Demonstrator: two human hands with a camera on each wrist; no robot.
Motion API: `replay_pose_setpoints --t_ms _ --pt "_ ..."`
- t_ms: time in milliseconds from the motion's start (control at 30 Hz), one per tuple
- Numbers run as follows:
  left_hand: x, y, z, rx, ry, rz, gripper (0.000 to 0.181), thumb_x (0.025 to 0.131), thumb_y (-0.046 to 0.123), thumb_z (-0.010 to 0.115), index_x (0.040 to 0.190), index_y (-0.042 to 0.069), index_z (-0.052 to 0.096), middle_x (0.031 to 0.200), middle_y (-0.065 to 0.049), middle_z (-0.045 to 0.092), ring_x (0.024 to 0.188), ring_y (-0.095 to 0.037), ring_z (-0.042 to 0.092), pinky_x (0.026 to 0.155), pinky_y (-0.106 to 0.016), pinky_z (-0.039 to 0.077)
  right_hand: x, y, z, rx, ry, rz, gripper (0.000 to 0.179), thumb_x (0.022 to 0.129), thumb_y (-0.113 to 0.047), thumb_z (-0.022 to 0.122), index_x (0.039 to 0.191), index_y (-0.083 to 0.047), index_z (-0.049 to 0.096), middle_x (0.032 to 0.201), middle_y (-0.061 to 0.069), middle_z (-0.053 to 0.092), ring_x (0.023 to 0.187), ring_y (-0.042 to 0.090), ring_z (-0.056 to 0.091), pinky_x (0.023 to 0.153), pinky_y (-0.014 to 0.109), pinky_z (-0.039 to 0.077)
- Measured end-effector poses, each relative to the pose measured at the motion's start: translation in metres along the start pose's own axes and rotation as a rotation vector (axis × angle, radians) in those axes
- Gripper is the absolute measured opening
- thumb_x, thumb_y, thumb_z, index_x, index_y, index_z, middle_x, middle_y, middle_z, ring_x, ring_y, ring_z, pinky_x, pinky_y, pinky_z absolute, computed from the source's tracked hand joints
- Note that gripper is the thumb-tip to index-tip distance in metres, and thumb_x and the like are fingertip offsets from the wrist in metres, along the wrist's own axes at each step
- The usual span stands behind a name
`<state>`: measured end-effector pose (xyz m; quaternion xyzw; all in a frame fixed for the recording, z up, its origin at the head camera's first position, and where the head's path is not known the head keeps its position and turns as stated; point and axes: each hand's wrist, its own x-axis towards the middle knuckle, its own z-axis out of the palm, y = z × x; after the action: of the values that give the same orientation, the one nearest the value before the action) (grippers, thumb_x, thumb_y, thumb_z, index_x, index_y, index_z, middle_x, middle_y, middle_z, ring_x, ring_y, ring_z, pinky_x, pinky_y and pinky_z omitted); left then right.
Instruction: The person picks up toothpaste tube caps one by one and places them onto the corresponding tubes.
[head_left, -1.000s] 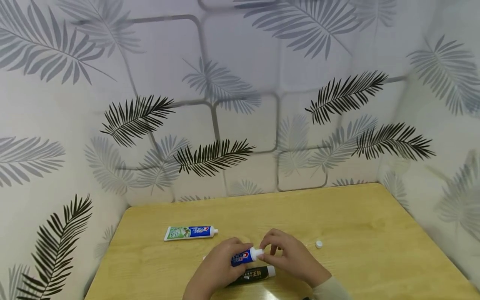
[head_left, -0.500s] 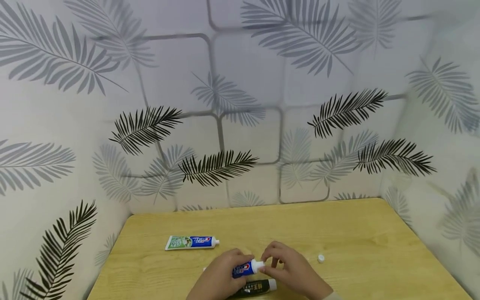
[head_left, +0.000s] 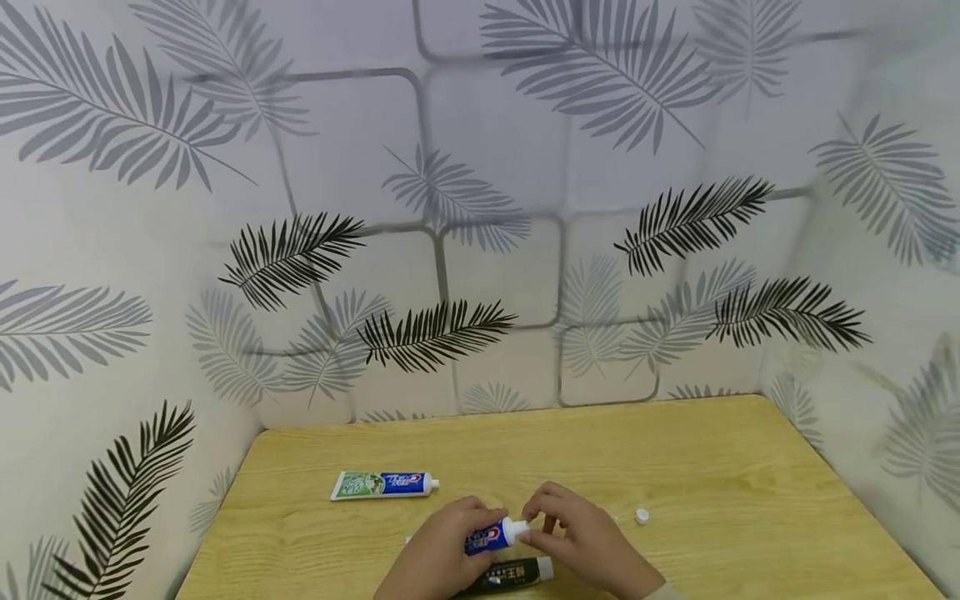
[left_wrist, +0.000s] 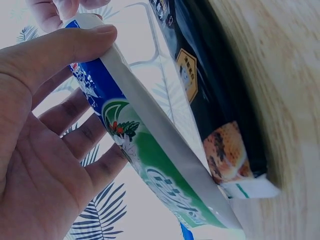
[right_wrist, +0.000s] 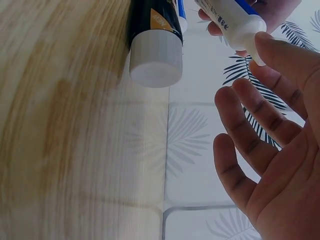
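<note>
My left hand (head_left: 442,550) holds a blue, green and white toothpaste tube (left_wrist: 145,145), thumb over its blue end and fingers behind. The tube's white tip (right_wrist: 256,54) points right. Thumb and forefinger of my right hand (head_left: 573,537) pinch that tip; the other fingers are loosely bent. Whether the tip is a cap or a bare nozzle I cannot tell. Below the held tube, a black toothpaste tube (head_left: 513,575) with a wide white cap (right_wrist: 156,59) lies on the table, partly hidden by my left hand in the head view.
Another blue and green toothpaste tube (head_left: 384,485) lies at the left, its narrow white end facing right. A small white cap (head_left: 641,517) sits right of my right hand. The wooden table (head_left: 720,467) meets leaf-patterned walls (head_left: 495,133) behind.
The head view has tilted up, so the table sits lower in it. Both hands keep their places on the tube, with hardly any visible movement.
</note>
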<state>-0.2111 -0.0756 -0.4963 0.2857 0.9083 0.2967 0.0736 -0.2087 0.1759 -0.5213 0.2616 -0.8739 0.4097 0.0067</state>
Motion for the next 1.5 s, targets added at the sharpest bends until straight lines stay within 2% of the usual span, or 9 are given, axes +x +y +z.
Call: replay_pose_setpoints --t_ms 167,467,800,1033,1500 --pt "0.0001 0.0004 0.0004 0.011 -0.006 0.002 0.05 0.09 0.019 0.085 0.138 0.016 0.073 0.112 0.011 0.071 0.093 0.003 0.059 0.085 -0.027 0.058 -0.0014 0.0011 0.0009 -0.004 -0.002 -0.002 0.01 0.103 -0.048 0.068 0.104 -0.038 0.068 0.106 -0.017 0.064 0.083 -0.002 0.059 0.067 0.022 0.051" --pt "0.0002 0.0006 0.0017 0.017 0.034 0.025 0.046 0.091 0.021 0.085 0.136 0.015 0.074 0.107 0.012 0.07 0.091 0.003 0.059 0.083 -0.026 0.058 0.0005 0.0016 0.0006 -0.027 0.01 0.007 0.012 0.103 -0.05 0.066 0.104 -0.039 0.068 0.105 -0.018 0.063 0.084 -0.003 0.059 0.065 0.022 0.051" --pt "-0.0021 -0.0014 0.0031 0.008 0.047 0.023 0.046 0.092 0.02 0.084 0.136 0.015 0.074 0.108 0.013 0.069 0.093 0.003 0.059 0.086 -0.027 0.058 0.0016 0.0023 0.0012 0.041 0.068 -0.057 0.009 0.1 -0.04 0.075 0.106 -0.034 0.073 0.106 -0.009 0.065 0.077 0.001 0.059 0.069 0.024 0.055" --pt "-0.0015 -0.0018 0.0016 0.005 0.032 0.029 0.045 0.092 0.02 0.084 0.136 0.017 0.074 0.108 0.013 0.069 0.092 0.003 0.059 0.084 -0.026 0.057 0.0013 0.0021 -0.0002 0.086 0.043 -0.078 0.009 0.1 -0.036 0.075 0.108 -0.032 0.073 0.111 -0.009 0.063 0.079 0.003 0.059 0.069 0.026 0.057" --pt "-0.0004 0.0019 0.0024 -0.016 0.021 0.015 0.046 0.093 0.02 0.083 0.137 0.015 0.073 0.109 0.011 0.07 0.092 0.003 0.06 0.085 -0.026 0.058 -0.0021 -0.0006 -0.001 -0.012 0.043 -0.029 0.006 0.102 -0.042 0.071 0.103 -0.037 0.069 0.106 -0.015 0.062 0.084 -0.002 0.059 0.061 0.022 0.052"
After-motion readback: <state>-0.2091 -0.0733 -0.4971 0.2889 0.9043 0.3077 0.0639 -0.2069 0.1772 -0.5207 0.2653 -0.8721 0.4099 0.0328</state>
